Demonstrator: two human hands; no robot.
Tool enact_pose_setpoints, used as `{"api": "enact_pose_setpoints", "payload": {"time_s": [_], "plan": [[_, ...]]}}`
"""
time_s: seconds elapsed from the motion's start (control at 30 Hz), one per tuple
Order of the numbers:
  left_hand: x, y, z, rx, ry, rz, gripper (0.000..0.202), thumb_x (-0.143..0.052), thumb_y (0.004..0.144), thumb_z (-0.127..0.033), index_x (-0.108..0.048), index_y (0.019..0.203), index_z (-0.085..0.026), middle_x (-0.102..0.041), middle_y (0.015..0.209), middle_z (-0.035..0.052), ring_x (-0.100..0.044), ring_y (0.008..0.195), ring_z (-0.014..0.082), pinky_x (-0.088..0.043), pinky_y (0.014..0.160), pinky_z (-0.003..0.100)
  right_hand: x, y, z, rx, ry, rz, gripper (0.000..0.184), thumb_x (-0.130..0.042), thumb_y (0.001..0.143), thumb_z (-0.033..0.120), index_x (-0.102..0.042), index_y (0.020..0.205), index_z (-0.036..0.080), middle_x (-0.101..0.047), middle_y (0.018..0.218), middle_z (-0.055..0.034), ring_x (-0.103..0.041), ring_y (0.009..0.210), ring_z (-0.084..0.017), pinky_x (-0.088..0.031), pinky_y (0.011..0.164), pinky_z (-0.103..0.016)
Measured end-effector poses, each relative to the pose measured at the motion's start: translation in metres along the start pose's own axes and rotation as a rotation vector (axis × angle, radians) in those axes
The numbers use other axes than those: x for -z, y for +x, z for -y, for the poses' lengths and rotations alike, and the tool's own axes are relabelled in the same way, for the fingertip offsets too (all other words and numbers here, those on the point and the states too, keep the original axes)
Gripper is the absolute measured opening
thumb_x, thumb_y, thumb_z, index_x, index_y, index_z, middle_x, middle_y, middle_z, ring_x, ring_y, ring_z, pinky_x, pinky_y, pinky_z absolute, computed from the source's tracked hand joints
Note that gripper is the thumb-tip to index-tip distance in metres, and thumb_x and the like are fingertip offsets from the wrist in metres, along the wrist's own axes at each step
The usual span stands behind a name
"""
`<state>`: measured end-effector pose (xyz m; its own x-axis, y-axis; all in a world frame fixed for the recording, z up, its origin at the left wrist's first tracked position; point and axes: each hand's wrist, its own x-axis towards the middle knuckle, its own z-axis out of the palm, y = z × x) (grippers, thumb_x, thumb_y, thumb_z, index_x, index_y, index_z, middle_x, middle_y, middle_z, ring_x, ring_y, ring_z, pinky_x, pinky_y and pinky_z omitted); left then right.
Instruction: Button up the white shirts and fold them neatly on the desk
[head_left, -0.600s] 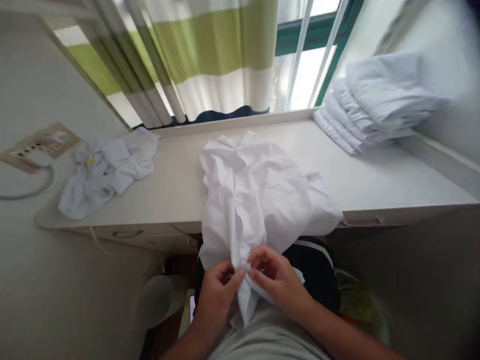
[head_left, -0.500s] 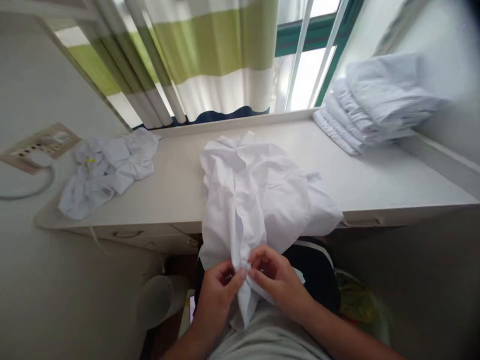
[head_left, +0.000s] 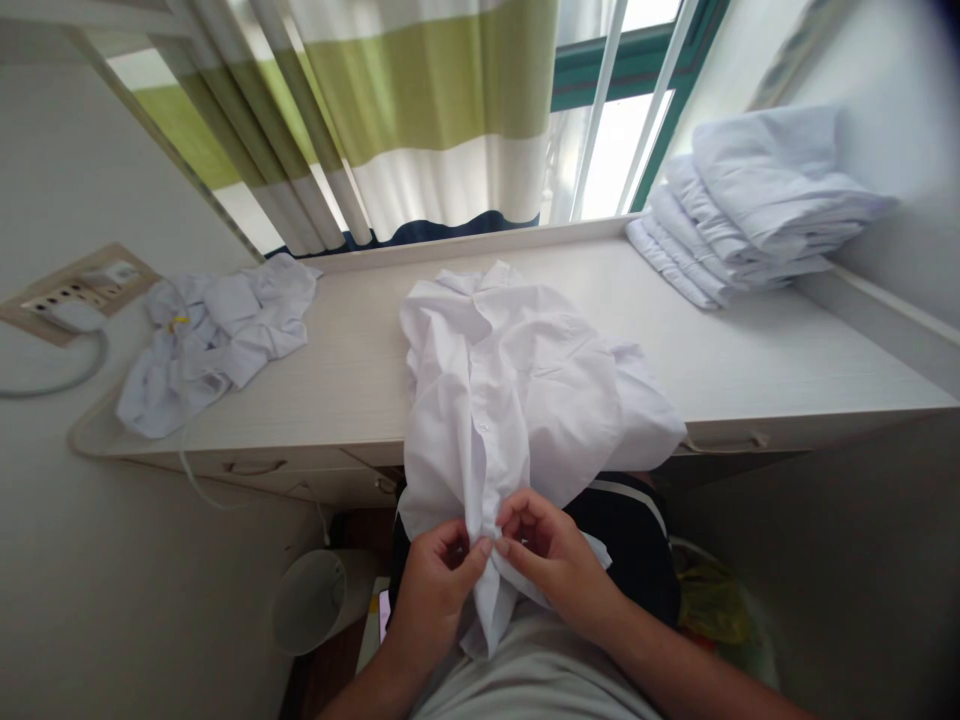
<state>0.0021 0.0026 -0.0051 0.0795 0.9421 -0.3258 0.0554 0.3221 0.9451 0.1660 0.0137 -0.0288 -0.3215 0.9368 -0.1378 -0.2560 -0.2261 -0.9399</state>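
A white button-up shirt point(head_left: 555, 390) lies front side up, its collar end on the desk and its lower part hanging over the desk's front edge onto my lap. Near the hem, my left hand point(head_left: 441, 570) pinches the front placket between thumb and fingers. Just to its right, my right hand point(head_left: 551, 555) pinches the same strip of cloth, the two thumbs almost touching. One small button shows on the placket above the hands. Whatever lies between my fingertips is too small and covered to make out.
On the white desk point(head_left: 352, 380), a stack of folded white cloth point(head_left: 765, 205) sits at the back right and a crumpled white garment point(head_left: 225, 330) at the left. A wall socket point(head_left: 82, 295) with a plug is beside it. Below stand a white bin point(head_left: 311, 605) and a bag with yellow point(head_left: 712, 605).
Hardly anything differs. Both hands keep their pinch on the placket at the same spot, and the shirt has not shifted; the picture is sharper now.
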Motion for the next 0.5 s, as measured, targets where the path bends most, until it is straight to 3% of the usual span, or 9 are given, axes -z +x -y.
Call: {"api": "enact_pose_setpoints", "payload": {"time_s": [0.5], "plan": [[0.0003,-0.0025,-0.003,-0.055,0.177,-0.011,0.031,-0.067,0.086,-0.042,-0.078,0.095,-0.014,-0.077,0.087,0.0072,-0.066,0.082,0.0231,-0.05,0.072,0.026,-0.0004,-0.0043,-0.0032,0.051,-0.117,-0.003,0.026,-0.07,0.091,0.042,-0.057,0.096,0.021,-0.053,0.081,0.0017,-0.047,0.072,-0.012,-0.037,0.063,-0.024]]}}
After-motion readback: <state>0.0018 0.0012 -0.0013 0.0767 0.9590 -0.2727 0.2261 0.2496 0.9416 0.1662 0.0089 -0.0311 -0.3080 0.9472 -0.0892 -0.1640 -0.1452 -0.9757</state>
